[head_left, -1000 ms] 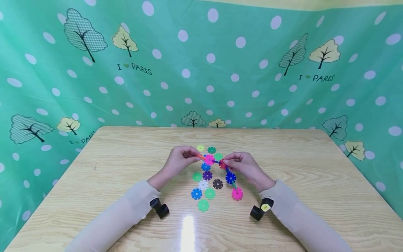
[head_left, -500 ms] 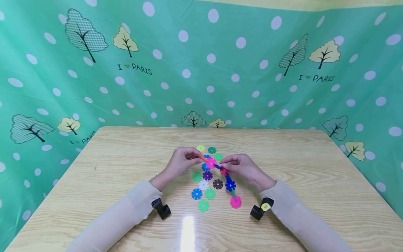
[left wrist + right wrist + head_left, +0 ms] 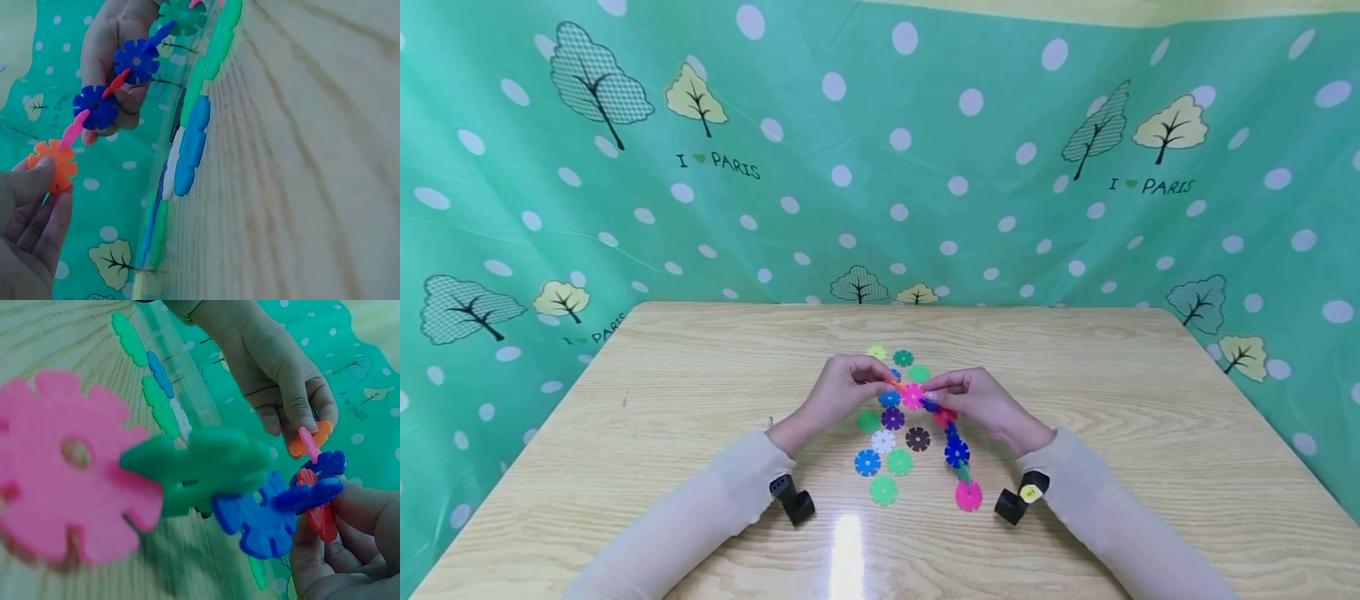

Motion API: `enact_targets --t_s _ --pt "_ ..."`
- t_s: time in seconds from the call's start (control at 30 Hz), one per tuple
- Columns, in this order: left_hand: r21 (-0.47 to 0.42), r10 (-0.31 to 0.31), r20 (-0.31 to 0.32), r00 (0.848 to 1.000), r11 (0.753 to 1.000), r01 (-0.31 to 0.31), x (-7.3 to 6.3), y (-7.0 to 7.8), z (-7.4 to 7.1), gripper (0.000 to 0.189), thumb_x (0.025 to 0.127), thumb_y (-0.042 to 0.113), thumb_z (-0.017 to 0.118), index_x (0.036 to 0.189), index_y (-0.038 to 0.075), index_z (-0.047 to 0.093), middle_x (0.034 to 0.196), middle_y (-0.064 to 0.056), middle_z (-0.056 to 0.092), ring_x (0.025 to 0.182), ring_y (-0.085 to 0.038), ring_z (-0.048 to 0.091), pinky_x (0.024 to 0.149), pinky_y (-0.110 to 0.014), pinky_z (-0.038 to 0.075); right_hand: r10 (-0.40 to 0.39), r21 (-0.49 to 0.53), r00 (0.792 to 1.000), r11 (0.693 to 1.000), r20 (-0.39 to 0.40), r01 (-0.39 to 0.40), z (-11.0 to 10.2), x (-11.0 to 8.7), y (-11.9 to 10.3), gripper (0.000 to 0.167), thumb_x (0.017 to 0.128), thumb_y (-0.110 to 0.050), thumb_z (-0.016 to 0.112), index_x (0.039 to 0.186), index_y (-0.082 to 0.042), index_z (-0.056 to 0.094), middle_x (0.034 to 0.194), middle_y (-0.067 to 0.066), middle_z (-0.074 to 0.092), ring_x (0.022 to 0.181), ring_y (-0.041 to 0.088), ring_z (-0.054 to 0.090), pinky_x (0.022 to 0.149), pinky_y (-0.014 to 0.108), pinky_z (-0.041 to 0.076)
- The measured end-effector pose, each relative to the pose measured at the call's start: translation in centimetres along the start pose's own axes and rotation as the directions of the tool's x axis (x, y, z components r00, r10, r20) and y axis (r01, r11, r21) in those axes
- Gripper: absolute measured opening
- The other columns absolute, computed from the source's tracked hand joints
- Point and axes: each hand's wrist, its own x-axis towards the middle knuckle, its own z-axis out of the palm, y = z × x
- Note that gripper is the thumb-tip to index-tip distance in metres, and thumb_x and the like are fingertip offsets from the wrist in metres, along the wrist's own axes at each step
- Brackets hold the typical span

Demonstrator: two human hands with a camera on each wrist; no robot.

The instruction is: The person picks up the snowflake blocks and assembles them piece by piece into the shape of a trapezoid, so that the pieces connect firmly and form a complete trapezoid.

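Note:
A chain of interlocking notched plastic discs hangs between my hands above the table. Thumb and fingers of my left hand (image 3: 846, 392) pinch the orange disc (image 3: 53, 164) at one end. A pink disc (image 3: 913, 396) is slotted onto it, then a dark blue disc (image 3: 95, 107), which my right hand (image 3: 985, 404) pinches. Beyond that hand follow a red disc (image 3: 320, 512), two blue discs, a green disc (image 3: 206, 465) and a pink end disc (image 3: 968, 496). This tail slants down toward the near side of the table. My fingers partly cover the blue and red discs.
Loose discs lie flat on the wooden table (image 3: 700, 500) under and between the hands, among them a white disc (image 3: 883, 442), a black disc (image 3: 917, 439) and a purple disc (image 3: 892, 418). A green patterned cloth (image 3: 880, 167) hangs behind the table.
My left hand has moved right and slightly down with the orange disc, closer to my right hand. The chain's pink tail end has swung lower, toward the near edge.

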Motion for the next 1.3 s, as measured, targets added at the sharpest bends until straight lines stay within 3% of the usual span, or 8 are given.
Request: enact_targets --t_s 0.23,0.43,0.67,0.8,0.93,1.17,1.3 --pt "0.006 0.034 0.007 0.999 0.999 -0.034 0.2 -0.1 0.6 0.01 0.08 -0.002 0.07 0.09 -0.001 0.071 0.089 -0.015 0.07 0.083 -0.033 0.067 0.074 -0.039 0.057 0.001 -0.019 1.0 1.0 0.003 -0.001 0.1 -0.1 -0.2 0.02 0.091 -0.007 0.061 0.108 -0.001 0.068 0.101 0.008 0.07 0.085 0.015 0.063 0.073 0.026 0.051" --pt "-0.022 0.006 0.006 1.0 1.0 -0.006 0.3 0.1 0.9 0.009 0.081 -0.005 0.068 0.09 -0.005 0.07 0.089 -0.019 0.069 0.085 -0.041 0.065 0.076 -0.05 0.055 0.001 0.002 1.0 1.0 0.016 -0.001 0.2 -0.3 -0.3 0.019 0.09 -0.007 0.063 0.107 0.0 0.068 0.098 0.007 0.07 0.083 0.014 0.063 0.071 0.024 0.05" --pt "-0.014 0.035 0.017 0.999 0.999 -0.035 -0.4 2.8 1.0 0.005 0.082 -0.008 0.066 0.086 -0.008 0.069 0.086 -0.02 0.069 0.083 -0.044 0.064 0.075 -0.055 0.052 -0.015 0.057 1.0 0.998 -0.015 0.016 0.4 -0.5 -0.4 0.021 0.088 -0.011 0.066 0.105 0.001 0.069 0.095 0.004 0.069 0.082 0.012 0.061 0.07 0.022 0.051" --pt "-0.01 0.063 0.023 0.998 0.998 -0.062 -0.6 3.3 1.0 0.005 0.081 -0.009 0.066 0.085 -0.008 0.069 0.086 -0.02 0.069 0.081 -0.042 0.065 0.074 -0.054 0.053 -0.015 0.078 1.0 0.997 -0.01 0.016 0.4 -0.6 -0.4 0.021 0.088 -0.01 0.066 0.106 0.002 0.069 0.097 0.006 0.07 0.083 0.013 0.063 0.073 0.023 0.053" --pt "-0.009 0.063 0.032 0.998 0.998 -0.063 -0.5 3.1 1.1 0.005 0.081 -0.01 0.065 0.085 -0.008 0.069 0.086 -0.021 0.069 0.082 -0.043 0.065 0.074 -0.055 0.053 -0.023 0.082 1.0 0.996 0.019 0.021 0.2 -0.6 -0.5 0.021 0.088 -0.008 0.065 0.105 0.004 0.067 0.092 0.005 0.071 0.078 0.012 0.063 0.066 0.021 0.051" --pt "0.029 0.091 0.027 0.995 0.995 -0.092 0.5 0.5 1.5 0.005 0.081 -0.006 0.068 0.084 -0.003 0.07 0.085 -0.016 0.07 0.074 -0.032 0.066 0.067 -0.051 0.054 -0.013 0.069 1.0 0.998 0.011 0.012 0.2 -0.6 -0.6 0.02 0.088 -0.009 0.066 0.103 0.004 0.067 0.087 0.002 0.069 0.073 0.011 0.059 0.06 0.02 0.047" --pt "0.005 0.125 0.032 0.992 0.992 -0.125 0.6 0.0 1.8 0.005 0.08 -0.006 0.069 0.083 -0.001 0.071 0.084 -0.015 0.069 0.075 -0.035 0.066 0.067 -0.051 0.055 0.02 0.062 1.0 0.998 0.003 -0.02 0.3 -0.7 -0.6 0.018 0.088 -0.008 0.065 0.102 0.004 0.067 0.082 0.001 0.068 0.072 0.011 0.059 0.06 0.02 0.047"
